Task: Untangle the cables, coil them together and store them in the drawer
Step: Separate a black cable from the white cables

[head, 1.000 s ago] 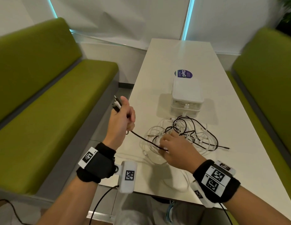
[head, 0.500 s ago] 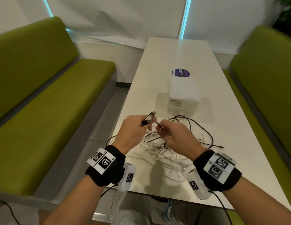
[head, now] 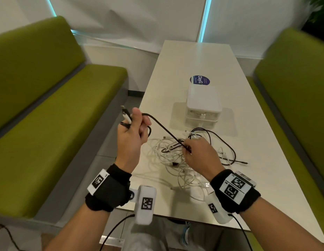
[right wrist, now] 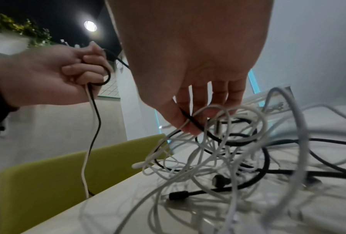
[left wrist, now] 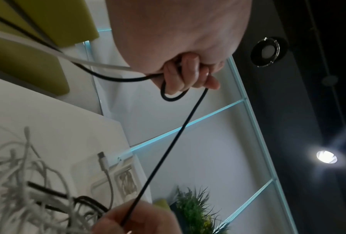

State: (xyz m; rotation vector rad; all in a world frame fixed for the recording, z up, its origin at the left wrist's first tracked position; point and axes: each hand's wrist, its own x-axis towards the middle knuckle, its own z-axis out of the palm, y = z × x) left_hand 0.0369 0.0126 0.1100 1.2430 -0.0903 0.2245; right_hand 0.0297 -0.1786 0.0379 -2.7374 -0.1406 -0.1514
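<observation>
Two hands on one black cable (head: 164, 132)

My left hand (head: 131, 137) grips plug ends and a loop; my right hand (head: 199, 154) pinches it above the tangle (head: 177, 160) on the table (head: 257, 178). Beyond the drawer box (head: 202, 105), a sticker (head: 199, 80) reads "ClayG".

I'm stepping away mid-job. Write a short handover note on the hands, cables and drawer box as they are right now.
Left hand: raised beside the table, gripping black and white cable ends plus a small black loop.
Right hand: over the tangle, pinching the black cable stretched between the hands.
Drawer box: beyond the tangle; whether a drawer is open is unclear.
Done: one small black loop in the left hand.
Left: free the remaining cables, coil them together, store them in the drawer.
</observation>
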